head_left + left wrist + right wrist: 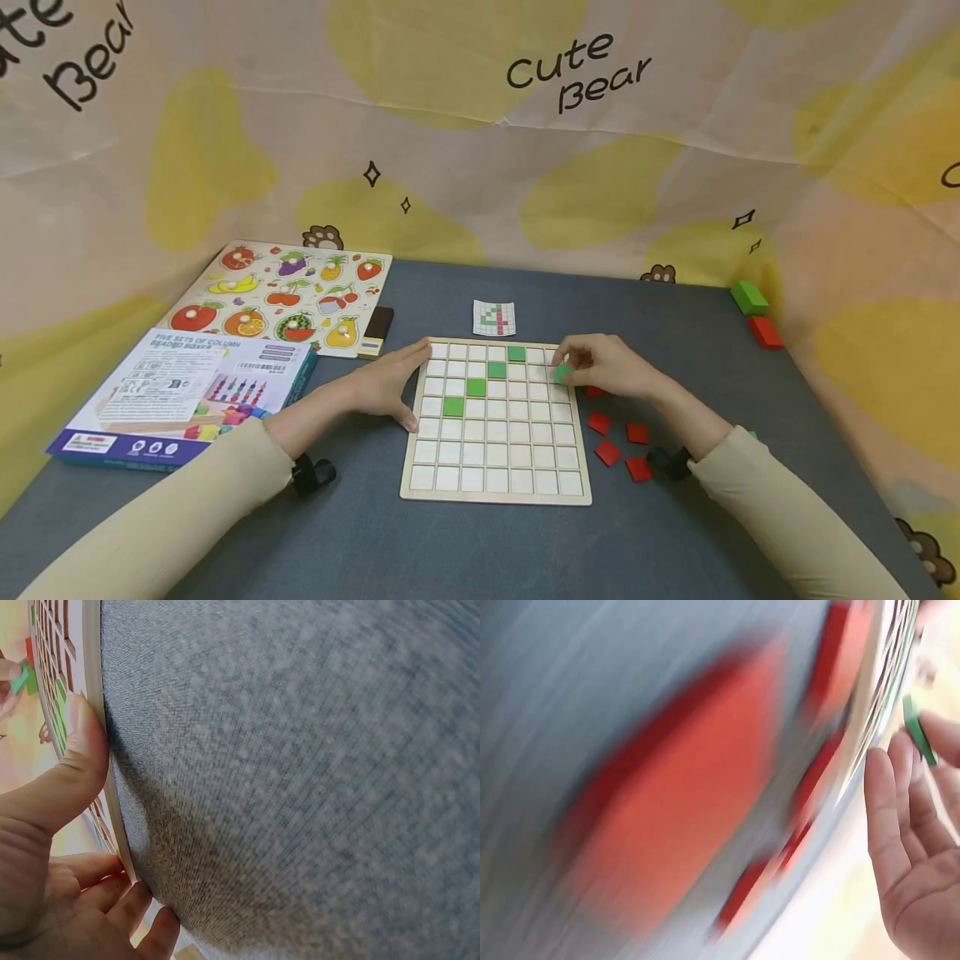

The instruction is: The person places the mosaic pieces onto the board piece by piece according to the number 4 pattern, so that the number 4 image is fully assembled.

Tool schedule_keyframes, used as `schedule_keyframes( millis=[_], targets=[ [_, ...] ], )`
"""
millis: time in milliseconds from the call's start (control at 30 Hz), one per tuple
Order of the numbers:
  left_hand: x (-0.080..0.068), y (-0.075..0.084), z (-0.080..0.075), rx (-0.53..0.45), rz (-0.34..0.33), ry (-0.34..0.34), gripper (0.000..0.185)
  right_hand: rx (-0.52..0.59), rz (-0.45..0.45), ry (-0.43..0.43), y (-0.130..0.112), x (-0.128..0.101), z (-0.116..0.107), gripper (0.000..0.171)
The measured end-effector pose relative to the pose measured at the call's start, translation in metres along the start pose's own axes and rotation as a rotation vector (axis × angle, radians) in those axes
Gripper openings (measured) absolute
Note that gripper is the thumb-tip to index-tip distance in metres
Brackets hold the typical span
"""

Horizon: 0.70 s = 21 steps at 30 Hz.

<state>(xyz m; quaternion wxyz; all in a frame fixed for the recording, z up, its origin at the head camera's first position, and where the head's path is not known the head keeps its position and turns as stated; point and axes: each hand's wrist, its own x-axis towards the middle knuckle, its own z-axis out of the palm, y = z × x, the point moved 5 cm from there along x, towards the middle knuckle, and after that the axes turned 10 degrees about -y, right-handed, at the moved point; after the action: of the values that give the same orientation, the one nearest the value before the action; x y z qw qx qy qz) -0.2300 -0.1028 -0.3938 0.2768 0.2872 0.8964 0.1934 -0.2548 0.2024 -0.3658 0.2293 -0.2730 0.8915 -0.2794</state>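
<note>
Right hand pinches a green tile over the grid board's right edge, looks like barely above a cell. Left hand, fingers spread, rests on the board's left rim. Red tiles sit beside it on the tabletop.

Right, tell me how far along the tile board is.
Done: four green tiles sit in a diagonal on the wooden grid board. In hand: the right hand pinches a fifth green tile over the board's right side, while the left hand steadies its left edge. Left: most cells are bare, and the red tiles lie loose on the mat; the pattern card is too small to read.
</note>
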Motion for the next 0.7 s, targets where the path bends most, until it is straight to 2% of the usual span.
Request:
schedule_keyframes(
  millis=[167, 333, 500, 700],
  targets=[
    [0.000, -0.001, 0.000, 0.003, 0.003, 0.002, 0.118, 0.018, -0.081, 0.018, -0.044, 0.022, 0.028, 0.020],
    [0.002, -0.002, 0.000, 0.008, -0.004, -0.001, 0.119, 0.061, -0.143, -0.038, -0.078, 0.042, 0.053, 0.016],
    [0.002, -0.002, 0.000, 0.008, -0.012, -0.001, 0.119, 0.043, -0.181, -0.093, -0.101, 0.054, 0.069, 0.016],
    [0.002, -0.002, 0.000, 0.005, -0.007, -0.005, 0.119, -0.023, -0.214, -0.103, -0.115, 0.058, 0.081, 0.016]
  ],
)
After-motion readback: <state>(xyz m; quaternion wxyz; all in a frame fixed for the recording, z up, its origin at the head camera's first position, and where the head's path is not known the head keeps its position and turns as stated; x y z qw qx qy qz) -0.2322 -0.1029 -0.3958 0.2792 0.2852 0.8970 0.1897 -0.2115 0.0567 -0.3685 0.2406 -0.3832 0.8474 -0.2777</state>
